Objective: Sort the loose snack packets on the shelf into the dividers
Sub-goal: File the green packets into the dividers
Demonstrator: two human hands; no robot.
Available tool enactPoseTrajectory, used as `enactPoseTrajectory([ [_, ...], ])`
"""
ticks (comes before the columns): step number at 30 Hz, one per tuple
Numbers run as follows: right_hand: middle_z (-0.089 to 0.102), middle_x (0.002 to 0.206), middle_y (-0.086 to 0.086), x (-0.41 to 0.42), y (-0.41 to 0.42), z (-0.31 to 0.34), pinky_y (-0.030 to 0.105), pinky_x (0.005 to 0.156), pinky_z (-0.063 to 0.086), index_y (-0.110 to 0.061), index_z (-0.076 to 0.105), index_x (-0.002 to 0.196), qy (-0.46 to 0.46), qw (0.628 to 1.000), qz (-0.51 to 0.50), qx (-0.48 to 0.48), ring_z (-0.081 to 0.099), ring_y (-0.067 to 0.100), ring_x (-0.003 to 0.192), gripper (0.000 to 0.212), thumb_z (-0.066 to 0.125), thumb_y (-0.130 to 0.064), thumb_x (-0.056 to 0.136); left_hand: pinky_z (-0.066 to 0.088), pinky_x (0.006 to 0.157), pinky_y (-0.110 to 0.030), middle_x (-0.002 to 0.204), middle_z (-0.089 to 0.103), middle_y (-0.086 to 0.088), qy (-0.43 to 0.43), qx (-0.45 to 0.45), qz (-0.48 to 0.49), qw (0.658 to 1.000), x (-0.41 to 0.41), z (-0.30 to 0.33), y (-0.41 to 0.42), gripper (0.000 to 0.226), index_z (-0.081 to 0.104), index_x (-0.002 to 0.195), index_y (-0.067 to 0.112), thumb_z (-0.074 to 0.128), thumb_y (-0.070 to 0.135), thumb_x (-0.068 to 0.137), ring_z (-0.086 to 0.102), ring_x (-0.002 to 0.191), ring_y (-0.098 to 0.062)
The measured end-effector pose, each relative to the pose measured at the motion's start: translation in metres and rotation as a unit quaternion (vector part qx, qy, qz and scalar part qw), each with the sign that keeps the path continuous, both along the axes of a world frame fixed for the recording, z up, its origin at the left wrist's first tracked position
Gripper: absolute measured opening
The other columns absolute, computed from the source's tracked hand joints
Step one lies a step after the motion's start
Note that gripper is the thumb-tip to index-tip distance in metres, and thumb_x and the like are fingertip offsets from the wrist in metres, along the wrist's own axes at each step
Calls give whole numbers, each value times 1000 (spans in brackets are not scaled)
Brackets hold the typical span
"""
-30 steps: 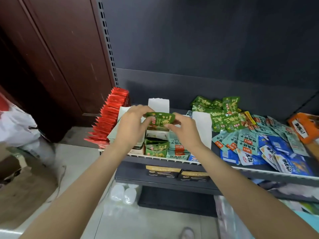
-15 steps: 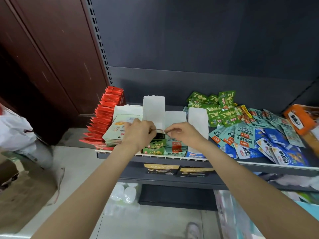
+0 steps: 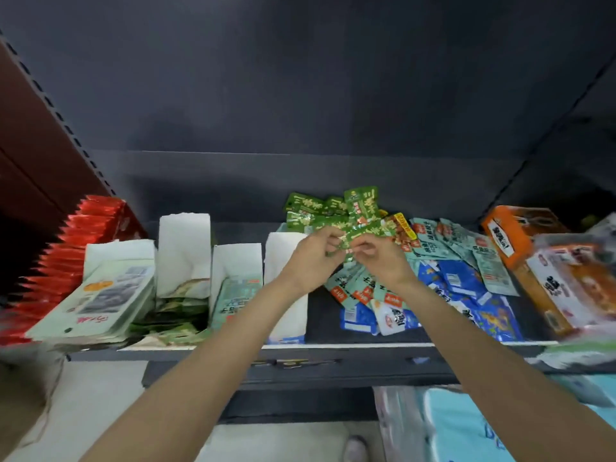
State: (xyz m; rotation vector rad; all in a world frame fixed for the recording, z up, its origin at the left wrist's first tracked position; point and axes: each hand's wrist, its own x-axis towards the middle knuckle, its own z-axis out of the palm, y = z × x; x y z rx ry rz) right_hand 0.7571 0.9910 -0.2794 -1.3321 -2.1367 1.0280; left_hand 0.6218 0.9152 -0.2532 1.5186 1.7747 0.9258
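Observation:
My left hand [image 3: 311,258] and my right hand [image 3: 383,261] meet over the loose pile at the shelf's middle. Both pinch a green snack packet [image 3: 350,236] between their fingertips. Behind them lies a heap of green packets [image 3: 320,211]. Pale teal packets [image 3: 443,238] and blue packets [image 3: 466,288] spread to the right. White paper dividers [image 3: 185,248] stand in a row on the left. One slot holds green packets [image 3: 173,311], the slot to its right holds teal packets [image 3: 233,298]. The rightmost divider [image 3: 283,248] is partly hidden by my left arm.
Red packets [image 3: 76,241] stand in a row at the far left beside a stack of pale flat packs [image 3: 103,295]. Orange boxes [image 3: 513,235] sit at the right end. The shelf's front rail [image 3: 366,345] runs below; a lower shelf and floor lie underneath.
Both hands left the green-packet slot on the left, moved right to the loose pile, and now pinch another green packet. The camera view shifted closer and rightward.

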Motion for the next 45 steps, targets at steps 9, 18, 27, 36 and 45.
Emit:
enactPoseTrajectory([
  [9,46,134,8,49,107,-37,41,102,40,-14,41,133,-205,975,67,57,44,26,123,58,68,-13,82,6,118,-33,157,-17,-5,76,-233,68,967,44,-79,75,84,-4,150,14,54,36,94,-9,145,-23],
  [18,36,134,5,39,136,-51,36,106,33,-18,30,142,-325,915,163,174,34,22,124,85,78,-17,72,15,117,-33,155,-23,-1,89,-303,51,948,46,-91,83,77,1,151,25,53,29,94,-5,146,-23],
  [27,59,84,-1,45,115,-1,29,57,42,-18,52,92,-167,963,150,147,55,16,68,11,61,-24,89,31,102,-21,151,28,-1,-170,-107,162,966,52,-56,75,73,13,150,20,57,15,92,30,137,-17],
  [36,67,87,12,17,48,45,33,66,54,-15,54,79,167,977,118,-64,65,19,80,17,71,-12,80,46,60,-25,70,64,1,-123,68,210,967,0,22,20,21,60,93,-1,69,16,84,63,63,-14],
  [45,72,89,12,-101,-70,86,22,62,56,-10,70,89,223,961,150,-62,68,4,72,8,66,-5,84,49,63,-20,74,65,5,-13,219,202,955,-105,74,-103,7,62,81,12,64,10,87,61,63,-8],
])
